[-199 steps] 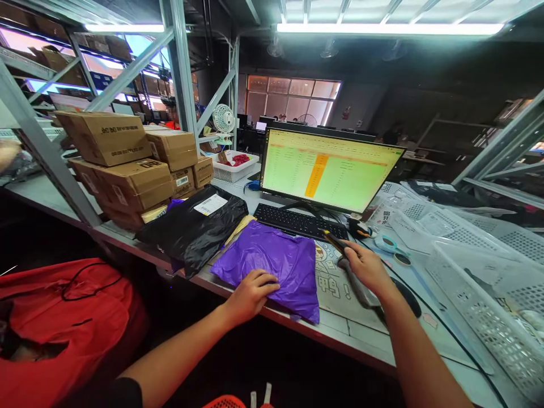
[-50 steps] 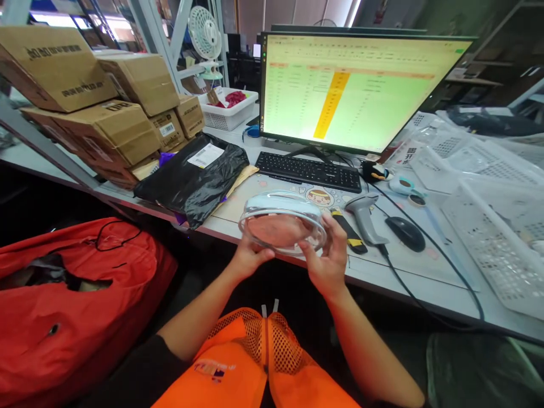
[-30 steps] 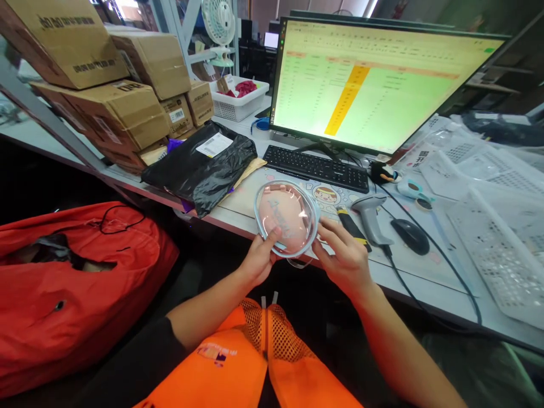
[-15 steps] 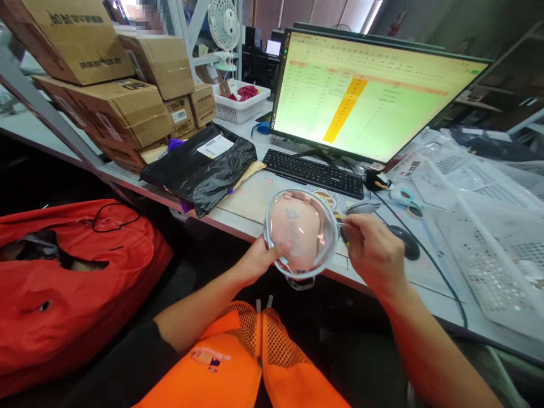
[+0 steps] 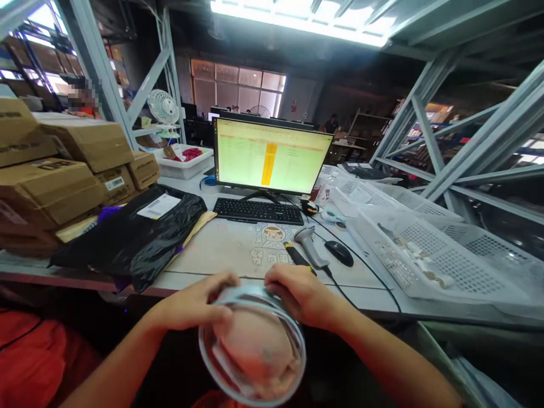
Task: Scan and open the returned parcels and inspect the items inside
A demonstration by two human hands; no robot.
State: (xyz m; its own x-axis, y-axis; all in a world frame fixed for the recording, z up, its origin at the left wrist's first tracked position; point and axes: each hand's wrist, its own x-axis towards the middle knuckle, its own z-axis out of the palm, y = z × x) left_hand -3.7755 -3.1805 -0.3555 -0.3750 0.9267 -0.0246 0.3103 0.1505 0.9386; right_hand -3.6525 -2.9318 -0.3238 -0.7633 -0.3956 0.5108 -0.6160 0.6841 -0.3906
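Note:
A round clear plastic case (image 5: pixel 255 345) with a pale blue-white rim is low in the middle of the head view, tilted towards me. Something pinkish-beige and soft-looking lies inside it, blurred. My left hand (image 5: pixel 193 303) grips the rim at the upper left, thumb over the front. My right hand (image 5: pixel 301 294) is closed at the upper right of the rim; its fingertips are partly hidden behind it. Just beyond the hands, on a printed desk mat (image 5: pixel 221 249), are a grey handheld scanner (image 5: pixel 312 249) and a yellow-and-black handled tool (image 5: pixel 297 258).
A monitor (image 5: pixel 272 156) and keyboard (image 5: pixel 259 211) stand behind the mat, a black mouse (image 5: pixel 339 253) to the right. Left are a black plastic parcel (image 5: pixel 131 249) and stacked cardboard boxes (image 5: pixel 55 187). White plastic baskets (image 5: pixel 446 249) fill the right side. A red bag (image 5: pixel 38 357) is low left.
My view has tipped up. The case has come nearer my body and tilted. My right hand has moved from the case's right edge to its upper rim; my left hand has shifted to the upper left.

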